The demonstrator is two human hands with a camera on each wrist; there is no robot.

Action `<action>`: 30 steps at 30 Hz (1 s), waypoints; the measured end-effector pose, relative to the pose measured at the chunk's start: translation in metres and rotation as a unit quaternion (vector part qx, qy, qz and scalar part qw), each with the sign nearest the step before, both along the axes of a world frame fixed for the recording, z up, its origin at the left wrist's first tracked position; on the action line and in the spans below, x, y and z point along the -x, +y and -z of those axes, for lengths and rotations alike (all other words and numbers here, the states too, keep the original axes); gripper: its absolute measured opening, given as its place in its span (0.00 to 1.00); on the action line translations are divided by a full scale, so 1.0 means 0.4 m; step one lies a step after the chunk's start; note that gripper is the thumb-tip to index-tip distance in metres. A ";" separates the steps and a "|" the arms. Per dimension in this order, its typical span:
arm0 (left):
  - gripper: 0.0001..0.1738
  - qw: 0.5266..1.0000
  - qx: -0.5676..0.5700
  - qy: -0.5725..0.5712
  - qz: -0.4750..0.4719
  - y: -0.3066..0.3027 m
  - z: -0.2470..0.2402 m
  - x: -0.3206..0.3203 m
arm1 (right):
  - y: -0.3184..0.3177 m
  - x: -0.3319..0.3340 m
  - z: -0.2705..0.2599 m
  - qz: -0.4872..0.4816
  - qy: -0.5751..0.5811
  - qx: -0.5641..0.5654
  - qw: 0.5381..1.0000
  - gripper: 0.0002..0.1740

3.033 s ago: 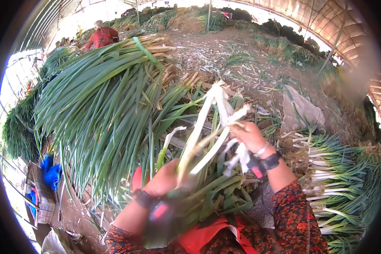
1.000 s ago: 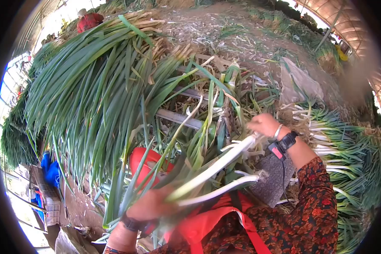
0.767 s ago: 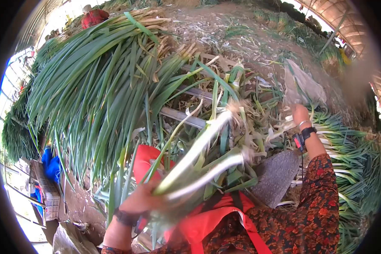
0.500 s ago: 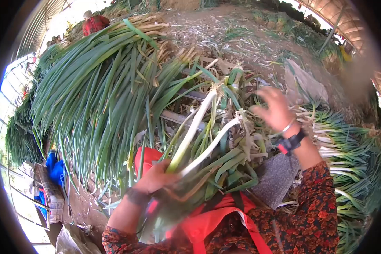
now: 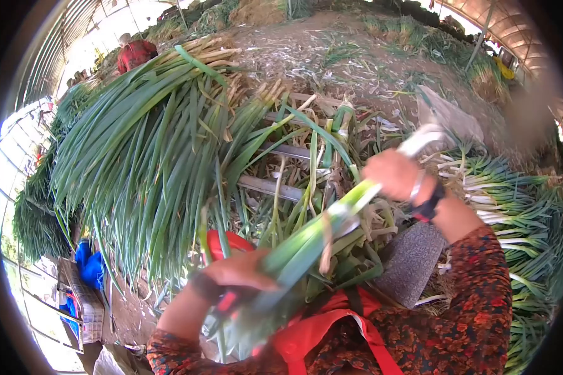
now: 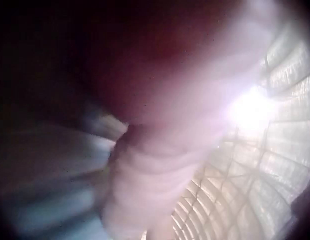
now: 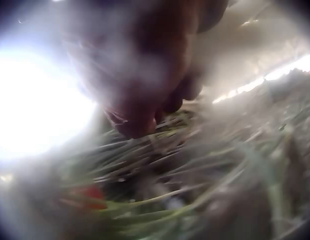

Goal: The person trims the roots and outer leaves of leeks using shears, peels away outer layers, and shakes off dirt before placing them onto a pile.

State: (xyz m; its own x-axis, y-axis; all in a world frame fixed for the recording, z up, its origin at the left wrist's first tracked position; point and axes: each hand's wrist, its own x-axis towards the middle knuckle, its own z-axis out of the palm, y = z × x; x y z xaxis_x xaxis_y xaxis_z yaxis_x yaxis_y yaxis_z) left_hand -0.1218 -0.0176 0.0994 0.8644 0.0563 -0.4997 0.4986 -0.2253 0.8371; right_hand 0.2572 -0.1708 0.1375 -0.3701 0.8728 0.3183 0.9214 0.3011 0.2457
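In the head view, my left hand (image 5: 241, 270) holds a few green onions (image 5: 306, 244) by their leafy part, low in front of the lap. My right hand (image 5: 391, 175) grips the same green onions higher up, and their blurred white ends stick out beyond the fist. The left wrist view shows that hand's fingers (image 6: 150, 175) close up, with blurred blue-green leaves at the left. In the right wrist view, the curled hand (image 7: 150, 75) is dark against the light, over strewn leaves.
A big heap of green onions (image 5: 144, 137) lies at the left on metal rails (image 5: 275, 187). Trimmed ones are stacked in rows (image 5: 513, 219) at the right. A grey board (image 5: 413, 259) and a red object (image 5: 228, 242) are near the lap. Another person (image 5: 136, 55) is at the back left.
The right hand, open and apart from the green onions half a second ago, now grips them. Their white ends have swung right and up. Earlier the right hand reached out to the right-hand stack.
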 end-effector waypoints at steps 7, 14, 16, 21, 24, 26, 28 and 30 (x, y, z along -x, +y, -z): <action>0.22 0.932 -0.168 -0.029 -0.320 0.171 -0.053 0.186 | -0.416 -0.385 -0.079 0.471 0.052 -0.011 0.881 0.16; 0.37 0.927 -0.240 -0.071 -0.278 0.166 0.127 0.062 | -0.506 -0.146 0.109 0.517 0.511 0.220 0.651 0.21; 0.42 0.900 -0.369 -0.092 -0.211 0.110 0.124 -0.018 | -0.499 -0.074 0.155 0.394 0.768 0.172 0.474 0.20; 0.35 0.875 -0.427 -0.165 -0.157 0.081 0.255 -0.145 | -0.499 0.004 0.131 0.335 0.902 0.072 0.263 0.18; 0.33 0.885 -0.414 -0.139 -0.163 0.059 0.287 -0.181 | -0.535 -0.024 0.118 0.335 0.910 0.009 0.245 0.17; 0.31 0.894 -0.403 -0.122 -0.154 0.055 0.299 -0.187 | -0.545 -0.061 0.097 0.355 0.890 -0.058 0.279 0.17; 0.27 0.897 -0.405 -0.120 -0.127 0.060 0.326 -0.176 | -0.552 -0.117 0.040 0.337 0.890 -0.148 0.269 0.17; 0.23 0.900 -0.399 -0.122 -0.126 0.053 0.330 -0.178 | -0.591 -0.235 0.024 0.324 0.858 -0.230 0.326 0.09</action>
